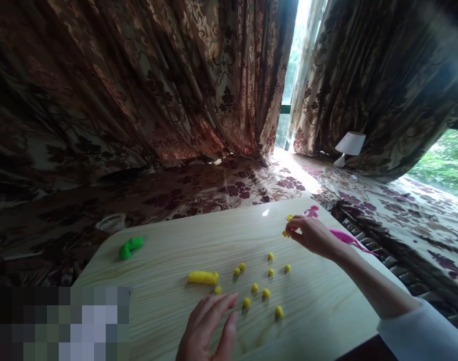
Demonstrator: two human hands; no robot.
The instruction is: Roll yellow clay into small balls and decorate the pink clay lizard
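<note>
My left hand (pixel 209 328) is at the near edge of the table, fingers stretched out and thumb apart, holding nothing. Just beyond its fingertips is a yellow clay ball (pixel 217 290), with a yellow clay roll (pixel 202 278) behind it. Over the far right of the tabletop, my right hand (pixel 309 234) has thumb and fingers pinched on a small yellow clay piece (pixel 285 234), mostly covered by the fingertips. Another yellow piece (pixel 290 217) shows just past the fingers. Several yellow clay balls (pixel 266 293) lie scattered between the two hands.
A green clay lump (pixel 131 247) lies at the table's (pixel 164 245) far left. Pink clay (pixel 311 211) and a tapered pink piece (pixel 343 235) are by the right edge, partly behind my right hand. A clear container (pixel 111 222), a lamp (pixel 350 144) and patterned curtains (pixel 213 75) stand beyond.
</note>
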